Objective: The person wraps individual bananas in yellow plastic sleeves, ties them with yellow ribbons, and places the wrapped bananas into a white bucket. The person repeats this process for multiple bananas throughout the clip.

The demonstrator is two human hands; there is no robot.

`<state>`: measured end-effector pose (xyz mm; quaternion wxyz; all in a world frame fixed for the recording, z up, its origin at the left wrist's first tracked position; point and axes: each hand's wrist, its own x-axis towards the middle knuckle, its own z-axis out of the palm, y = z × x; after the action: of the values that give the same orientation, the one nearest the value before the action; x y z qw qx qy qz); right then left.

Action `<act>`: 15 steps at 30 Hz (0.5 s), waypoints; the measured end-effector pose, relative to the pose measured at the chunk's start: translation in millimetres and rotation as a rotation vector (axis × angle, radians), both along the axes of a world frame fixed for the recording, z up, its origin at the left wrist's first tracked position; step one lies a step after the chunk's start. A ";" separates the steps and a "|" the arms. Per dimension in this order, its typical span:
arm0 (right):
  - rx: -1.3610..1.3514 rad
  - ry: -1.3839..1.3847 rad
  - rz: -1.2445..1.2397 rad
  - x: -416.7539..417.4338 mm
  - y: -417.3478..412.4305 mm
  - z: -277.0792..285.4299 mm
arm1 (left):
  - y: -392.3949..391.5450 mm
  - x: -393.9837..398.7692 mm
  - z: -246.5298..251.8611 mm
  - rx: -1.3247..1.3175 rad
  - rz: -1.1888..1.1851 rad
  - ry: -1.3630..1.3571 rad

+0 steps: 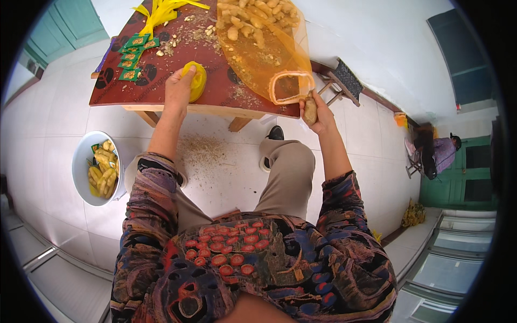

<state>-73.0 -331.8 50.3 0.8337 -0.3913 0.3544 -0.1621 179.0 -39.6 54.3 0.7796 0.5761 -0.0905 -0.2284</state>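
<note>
My left hand (179, 88) pinches the rim of a small yellow net bag (198, 84) over the table's front edge. Between the thumb and fingers of my right hand (320, 113) is a brown piece of ginger root (310, 110), beside the mouth of an orange mesh sack (282, 48). Many ginger roots (258, 20) lie in the far part of that sack. Green printed tags (130, 57) are laid in an overlapping row at the left, joined to a bunch of yellow netting (155, 16).
The red table (161, 95) carries crumbs and small ginger bits (173, 42). A white bucket (76, 169) of yellow-netted ginger stands on the floor at left. A dark stool (348, 80) stands right of the table. Another person (444, 152) sits far right.
</note>
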 end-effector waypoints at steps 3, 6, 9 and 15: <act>0.316 0.047 0.007 -32.8 10.0 0.1 | 0.9 1.7 -3.6 -0.003 0.014 0.005; 0.286 -0.044 0.080 -49.6 36.5 40.7 | -2.7 -1.1 -4.5 0.015 0.011 0.005; 0.264 -0.233 0.234 -45.3 58.8 74.0 | -2.3 -1.2 -1.8 0.006 0.010 0.004; 0.596 -0.589 0.561 0.0 91.0 89.6 | -0.4 -1.2 2.2 -0.024 0.016 0.006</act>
<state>-73.0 -240.8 140.0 0.9853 -0.1538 0.0164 0.0729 177.8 -40.0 56.5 0.7886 0.5665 -0.0863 -0.2229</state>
